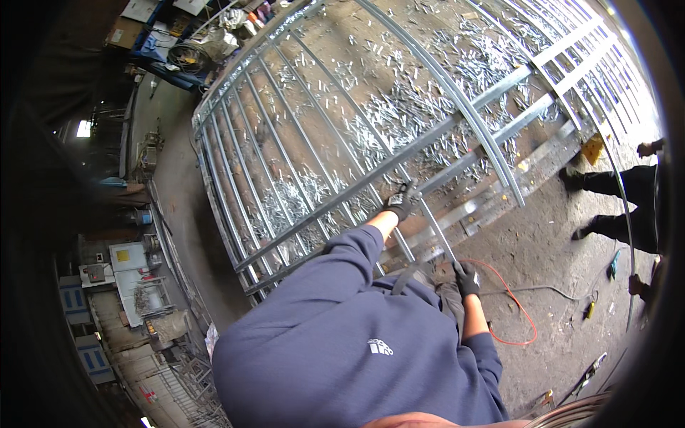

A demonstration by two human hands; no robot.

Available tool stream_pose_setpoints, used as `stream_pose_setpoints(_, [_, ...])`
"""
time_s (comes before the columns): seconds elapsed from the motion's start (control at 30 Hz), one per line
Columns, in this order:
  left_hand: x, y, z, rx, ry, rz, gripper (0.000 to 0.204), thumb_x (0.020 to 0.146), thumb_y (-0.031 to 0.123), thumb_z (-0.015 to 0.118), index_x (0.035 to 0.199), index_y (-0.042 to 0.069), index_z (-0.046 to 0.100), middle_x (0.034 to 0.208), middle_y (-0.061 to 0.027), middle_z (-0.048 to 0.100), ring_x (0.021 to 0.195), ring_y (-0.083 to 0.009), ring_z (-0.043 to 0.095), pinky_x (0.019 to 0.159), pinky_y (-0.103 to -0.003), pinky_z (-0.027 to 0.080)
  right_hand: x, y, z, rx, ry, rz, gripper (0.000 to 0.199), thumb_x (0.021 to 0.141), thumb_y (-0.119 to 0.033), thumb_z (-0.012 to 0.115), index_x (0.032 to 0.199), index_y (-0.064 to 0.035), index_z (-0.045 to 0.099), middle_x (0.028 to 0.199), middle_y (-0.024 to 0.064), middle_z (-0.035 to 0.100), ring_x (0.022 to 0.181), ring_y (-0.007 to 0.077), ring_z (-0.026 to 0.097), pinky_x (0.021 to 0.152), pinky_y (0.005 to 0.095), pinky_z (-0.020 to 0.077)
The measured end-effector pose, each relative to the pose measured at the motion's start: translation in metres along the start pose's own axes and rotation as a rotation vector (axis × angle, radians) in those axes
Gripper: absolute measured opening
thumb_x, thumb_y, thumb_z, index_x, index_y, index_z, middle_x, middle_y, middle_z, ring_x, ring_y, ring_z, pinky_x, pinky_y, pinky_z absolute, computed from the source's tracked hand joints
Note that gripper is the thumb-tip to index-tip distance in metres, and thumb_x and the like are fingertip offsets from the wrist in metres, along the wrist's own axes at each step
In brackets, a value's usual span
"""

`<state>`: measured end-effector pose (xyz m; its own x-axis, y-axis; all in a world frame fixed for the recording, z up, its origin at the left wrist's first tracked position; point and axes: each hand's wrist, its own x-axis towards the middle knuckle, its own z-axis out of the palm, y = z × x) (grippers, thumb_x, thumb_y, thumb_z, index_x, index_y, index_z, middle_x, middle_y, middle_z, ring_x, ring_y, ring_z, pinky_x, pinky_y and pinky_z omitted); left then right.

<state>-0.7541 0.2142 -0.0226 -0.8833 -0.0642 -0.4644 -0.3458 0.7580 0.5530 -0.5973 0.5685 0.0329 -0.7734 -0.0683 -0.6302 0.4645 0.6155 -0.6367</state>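
A large metal fence panel (pixel 300 227) of long rails and thin crossing bars lies in front of me. My left hand (pixel 401 202), in a dark glove, is closed at the panel where a thin metal bar meets the near rails. Lower and to the right, my gloved right hand (pixel 467 278) is wrapped around the near end of a thin metal bar (pixel 436 227). That bar slants up and away under the rails. Just what the left fingers grip is partly hidden by the glove.
Short metal offcuts (pixel 385 128) litter the surface beneath the panel. An orange cable (pixel 529 321) loops on the floor beside my right arm. At the far right stands another person (pixel 628 207) next to a curved bar. Cluttered shelving (pixel 178 50) is at the upper left.
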Motion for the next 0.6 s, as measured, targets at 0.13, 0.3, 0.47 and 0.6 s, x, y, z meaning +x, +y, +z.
stream_pose_setpoints(0.13, [-0.005, 0.011, -0.012, -0.059, -0.048, 0.004, 0.062, 0.103, 0.04, 0.053, 0.158, 0.022, 0.03, 0.159, -0.0147, 0.04, 0.139, -0.0354, 0.048, 0.114, -0.041, 0.041, -0.011, 0.052, 0.013, 0.033, 0.113, 0.04, 0.057, 0.095, -0.058, 0.06, 0.087, -0.0027, 0.072, 0.075, 0.0161, 0.068, 0.07, 0.0293, 0.065, 0.065, 0.0435, 0.0463])
stream_pose_setpoints(0.3, [-0.007, 0.018, -0.021, -0.067, -0.04, 0.023, 0.07, 0.1, 0.056, 0.05, 0.159, 0.024, 0.028, 0.161, -0.0161, 0.036, 0.142, -0.0368, 0.045, 0.116, -0.043, 0.039, -0.003, 0.063, 0.033, 0.218, 0.129, 0.097, 0.055, 0.097, -0.057, 0.06, 0.08, -0.0041, 0.065, 0.063, 0.0053, 0.054, 0.06, 0.0178, 0.053, 0.057, 0.0386, 0.0422])
stream_pose_setpoints(0.47, [-0.017, 0.029, -0.033, -0.082, -0.099, -0.067, 0.072, 0.101, 0.049, 0.053, 0.162, 0.033, 0.019, 0.164, -0.0162, 0.028, 0.145, -0.0375, 0.039, 0.116, -0.043, 0.037, -0.012, 0.04, 0.029, 0.325, 0.068, 0.343, 0.051, 0.096, -0.059, 0.06, 0.089, -0.0087, 0.066, 0.064, 0.0005, 0.051, 0.056, 0.0151, 0.049, 0.043, 0.0357, 0.0392])
stream_pose_setpoints(0.6, [-0.013, 0.027, -0.037, -0.127, -0.034, 0.11, 0.087, 0.098, 0.064, 0.048, 0.164, 0.022, 0.008, 0.167, -0.0198, 0.019, 0.153, -0.0372, 0.022, 0.123, -0.043, 0.025, -0.014, 0.033, 0.029, 0.396, 0.046, 0.399, 0.048, 0.095, -0.059, 0.062, 0.098, -0.0112, 0.068, 0.066, -0.0001, 0.05, 0.052, 0.0154, 0.045, 0.041, 0.0375, 0.0417])
